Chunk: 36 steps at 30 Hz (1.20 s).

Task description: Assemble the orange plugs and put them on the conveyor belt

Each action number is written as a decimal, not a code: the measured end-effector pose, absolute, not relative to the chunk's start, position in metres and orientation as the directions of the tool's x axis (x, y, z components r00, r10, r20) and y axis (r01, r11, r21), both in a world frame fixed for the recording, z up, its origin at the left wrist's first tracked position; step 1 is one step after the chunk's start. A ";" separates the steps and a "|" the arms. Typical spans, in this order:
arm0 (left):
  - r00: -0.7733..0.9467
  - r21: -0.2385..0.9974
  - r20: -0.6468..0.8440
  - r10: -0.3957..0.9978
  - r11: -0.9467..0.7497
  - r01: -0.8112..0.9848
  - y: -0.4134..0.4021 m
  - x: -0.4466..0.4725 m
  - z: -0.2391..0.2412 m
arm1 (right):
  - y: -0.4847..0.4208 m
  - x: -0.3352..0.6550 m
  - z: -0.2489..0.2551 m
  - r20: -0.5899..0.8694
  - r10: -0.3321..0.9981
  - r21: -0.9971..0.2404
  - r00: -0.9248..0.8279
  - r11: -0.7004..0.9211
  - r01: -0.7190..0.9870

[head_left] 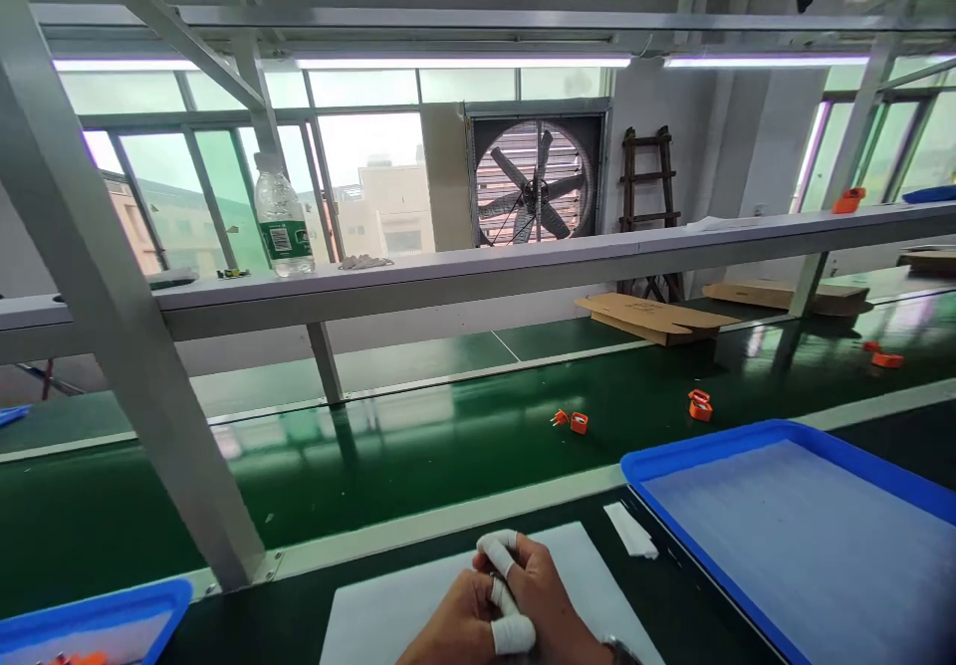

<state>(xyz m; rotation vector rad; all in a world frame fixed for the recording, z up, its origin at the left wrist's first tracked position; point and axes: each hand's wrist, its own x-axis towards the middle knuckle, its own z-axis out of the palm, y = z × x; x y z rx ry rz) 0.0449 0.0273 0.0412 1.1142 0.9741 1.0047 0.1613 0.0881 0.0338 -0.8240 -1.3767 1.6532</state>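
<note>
My left hand (464, 617) and my right hand (544, 590) meet over a white sheet (365, 620) on the dark work surface. White finger covers wrap some of the fingertips. Both hands are closed, their fingers pressed together at one spot. Whatever lies between them is hidden or too small to name. A small white strip (631, 531) rests just beyond the sheet's right side.
A large blue tray (747, 433) stands at right. At lower left, another blue tray (97, 600) contains orange pieces. Small orange parts (579, 423) lie on the green conveyor belt (463, 456). A slanted metal post (149, 346) and a shelf (463, 272) bearing a plastic bottle (284, 215) frame the station.
</note>
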 end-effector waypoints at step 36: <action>0.194 0.432 0.100 0.976 -0.218 0.875 0.289 0.118 0.088 | 0.091 0.168 0.037 0.129 0.831 -0.991 -0.541 0.092 -0.094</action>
